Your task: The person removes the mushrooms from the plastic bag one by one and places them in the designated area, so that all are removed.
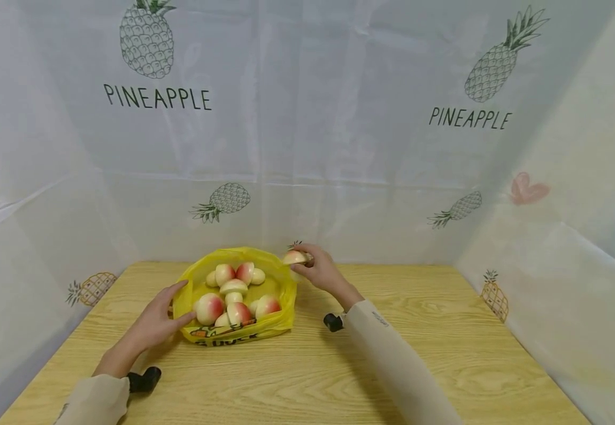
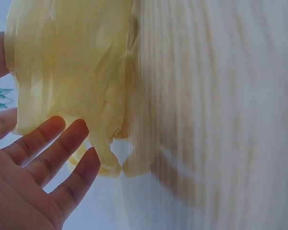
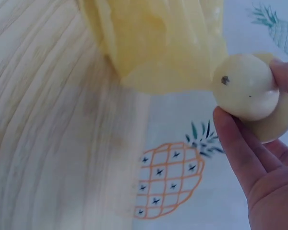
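My right hand holds a toy mushroom just above the right rim of a yellow plastic bag. In the right wrist view, the pale rounded stem and part of the cap show between thumb and fingers. Several more toy mushrooms, cream with pinkish-red caps, lie inside the wide-mouthed bag. At the bag's left side, my left hand rests with thumb and fingers spread against its rim. The left wrist view shows those fingers nearly straight beside the yellow plastic.
The bag stands on a wood-grain table, near its back edge. Pale curtains printed with pineapples hang behind and on both sides. Black wrist devices sit by both beige sleeves.
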### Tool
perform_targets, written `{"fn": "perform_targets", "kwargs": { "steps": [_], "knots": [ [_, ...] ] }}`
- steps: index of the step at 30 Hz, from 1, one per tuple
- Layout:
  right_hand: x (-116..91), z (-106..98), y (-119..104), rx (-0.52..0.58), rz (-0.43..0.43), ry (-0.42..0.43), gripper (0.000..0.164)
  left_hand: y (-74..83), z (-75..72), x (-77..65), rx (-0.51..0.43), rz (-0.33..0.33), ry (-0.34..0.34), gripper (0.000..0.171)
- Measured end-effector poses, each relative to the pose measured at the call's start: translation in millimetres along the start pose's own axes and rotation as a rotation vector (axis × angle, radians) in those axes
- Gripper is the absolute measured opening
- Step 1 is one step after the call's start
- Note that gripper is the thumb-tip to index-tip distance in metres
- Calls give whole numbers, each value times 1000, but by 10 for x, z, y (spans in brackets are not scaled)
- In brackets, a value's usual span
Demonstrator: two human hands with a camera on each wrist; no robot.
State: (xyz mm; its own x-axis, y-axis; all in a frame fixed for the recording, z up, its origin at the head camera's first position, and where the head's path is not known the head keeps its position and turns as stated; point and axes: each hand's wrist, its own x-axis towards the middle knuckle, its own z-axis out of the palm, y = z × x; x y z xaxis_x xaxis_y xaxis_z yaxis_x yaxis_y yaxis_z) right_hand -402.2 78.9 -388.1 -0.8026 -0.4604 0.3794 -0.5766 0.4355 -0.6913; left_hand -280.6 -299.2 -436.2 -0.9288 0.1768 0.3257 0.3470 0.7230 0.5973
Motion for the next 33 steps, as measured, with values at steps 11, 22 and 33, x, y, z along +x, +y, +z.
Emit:
{"fn": "perform_targets", "kwargs": {
  "steps": [11,22,33],
  "knots": [
    [-74,-34,245,-77,87,43,48,4,-19,-38,-5,4,6,78],
    [-154,-61,446,-131,182,16,53,18,-7,-18,-11,2,-8,79],
    [-210,-45,456,-185,254,-25,56,26,3,-17,6,-5,-7,80]
  ]
}}
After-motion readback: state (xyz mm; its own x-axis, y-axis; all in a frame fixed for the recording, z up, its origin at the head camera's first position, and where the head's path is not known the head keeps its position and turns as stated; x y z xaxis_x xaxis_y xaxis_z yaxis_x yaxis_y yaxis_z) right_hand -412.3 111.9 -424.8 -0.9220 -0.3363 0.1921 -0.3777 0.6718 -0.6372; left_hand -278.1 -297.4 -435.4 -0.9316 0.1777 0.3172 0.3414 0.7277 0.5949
